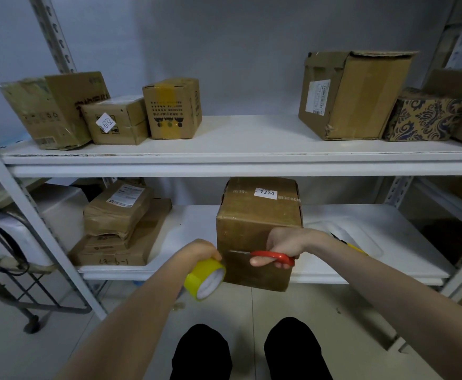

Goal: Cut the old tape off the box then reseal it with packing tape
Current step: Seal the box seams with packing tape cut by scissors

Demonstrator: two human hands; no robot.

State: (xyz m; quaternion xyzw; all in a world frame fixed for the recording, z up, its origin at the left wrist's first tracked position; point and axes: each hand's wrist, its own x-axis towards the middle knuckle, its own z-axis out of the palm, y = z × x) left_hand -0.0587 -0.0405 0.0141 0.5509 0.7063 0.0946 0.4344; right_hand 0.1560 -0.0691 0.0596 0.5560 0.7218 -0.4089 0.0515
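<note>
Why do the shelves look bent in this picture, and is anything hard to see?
Head view: the wide-angle lens bows the white metal shelves and splays their uprights; lighting is dim, even, without glare; the 1314 label on the brown cardboard box reads sharp; the blade of the red-handled scissors looks faint against it.

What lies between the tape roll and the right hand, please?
The head view shows the scissors held by the right hand, blades reaching toward the tape roll across the box front.
</note>
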